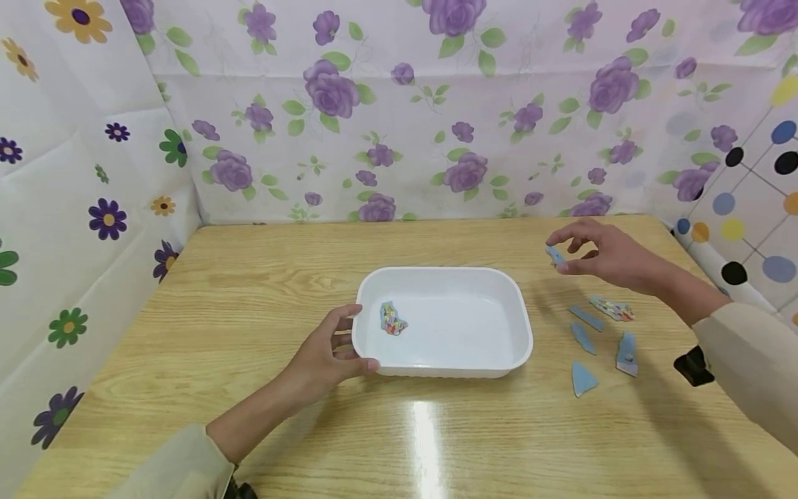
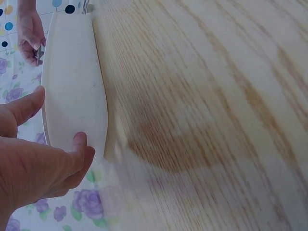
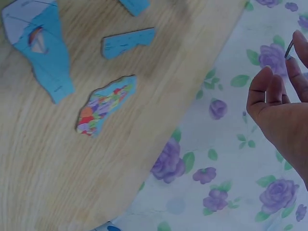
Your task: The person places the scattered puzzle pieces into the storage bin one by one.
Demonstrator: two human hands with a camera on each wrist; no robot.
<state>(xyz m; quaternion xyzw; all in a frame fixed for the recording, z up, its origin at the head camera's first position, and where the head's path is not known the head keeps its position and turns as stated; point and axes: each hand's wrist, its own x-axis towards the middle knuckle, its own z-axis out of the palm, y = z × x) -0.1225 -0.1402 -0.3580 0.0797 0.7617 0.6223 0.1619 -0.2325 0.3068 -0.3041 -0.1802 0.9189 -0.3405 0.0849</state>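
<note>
My left hand (image 1: 324,353) grips the left end of a white plastic tray (image 1: 436,371), thumb at the near corner of the rim and fingers along the outer wall. In that tray, near its left side, lies one multicoloured puzzle piece (image 1: 391,319). Above the table, right of the tray, my right hand (image 1: 607,256) pinches a small light-blue puzzle piece (image 1: 555,256) between thumb and fingers. In the right wrist view only a thin edge of this piece shows. Below that hand lie a multicoloured piece (image 3: 105,107), a narrow blue piece (image 3: 127,42) and a blue piece with a small boat picture (image 3: 53,53).
More blue pieces lie right of the tray, among them a slim one (image 1: 583,339) and a triangular one (image 1: 584,379). The wooden table (image 1: 268,277) ends at a flowered cloth (image 1: 399,138) behind. Patterned cloths hang at the left and right sides.
</note>
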